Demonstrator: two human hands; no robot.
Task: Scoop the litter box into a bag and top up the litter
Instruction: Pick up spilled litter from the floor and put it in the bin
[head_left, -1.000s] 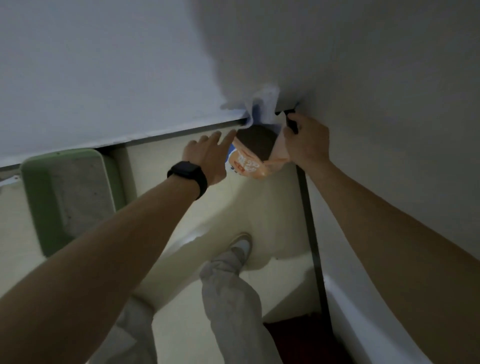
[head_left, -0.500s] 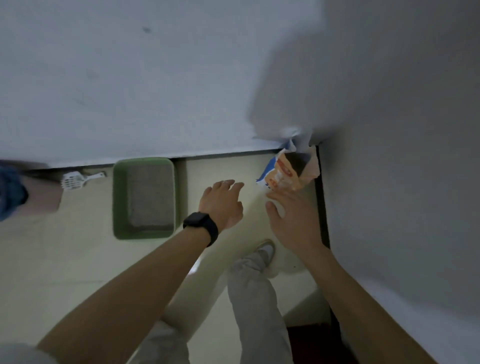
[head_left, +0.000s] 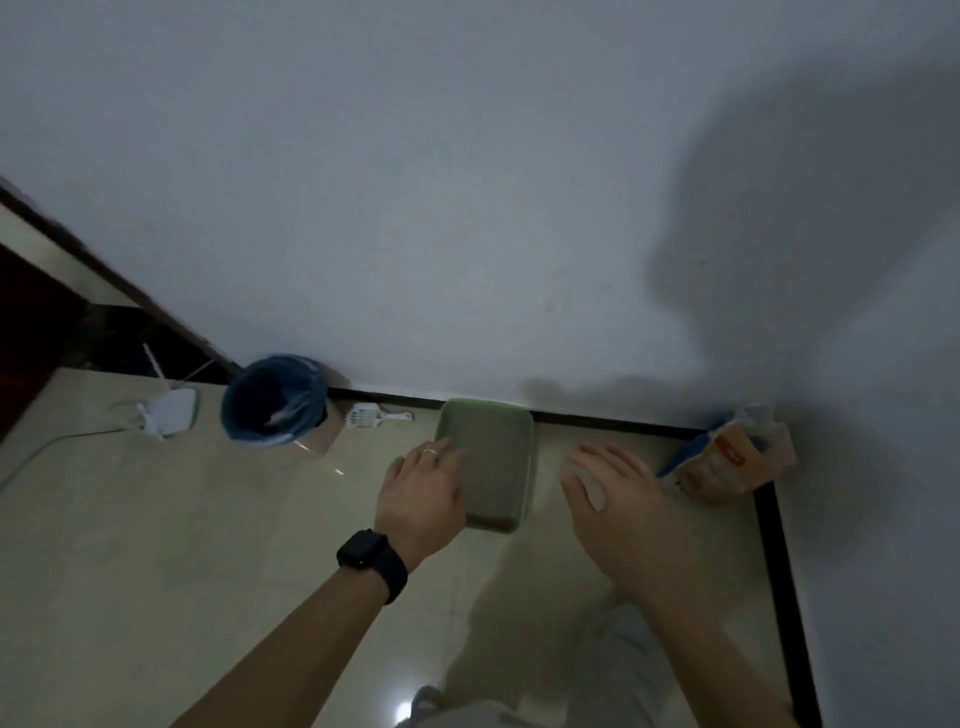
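A green litter box (head_left: 498, 441) filled with grey litter sits on the floor against the wall. My left hand (head_left: 423, 491), with a ring and a black watch, hovers open over its left edge. My right hand (head_left: 615, 506) is open too, fingers spread, to the right of the box. An orange and blue litter bag (head_left: 727, 460) stands open in the room corner at the right. A white scoop (head_left: 371, 417) lies by the wall left of the box. A bin lined with a blue bag (head_left: 272, 400) stands beside the scoop.
A white router (head_left: 169, 410) with antennas and a cable lies on the floor at the left. A dark doorway (head_left: 36, 322) is at far left. White walls meet at the right corner with a black skirting (head_left: 774, 545). My leg and shoe (head_left: 431, 701) are at the bottom.
My right hand let go of the litter bag in the corner. Both hands and my view swung left, bringing the litter box, scoop and bin into sight.
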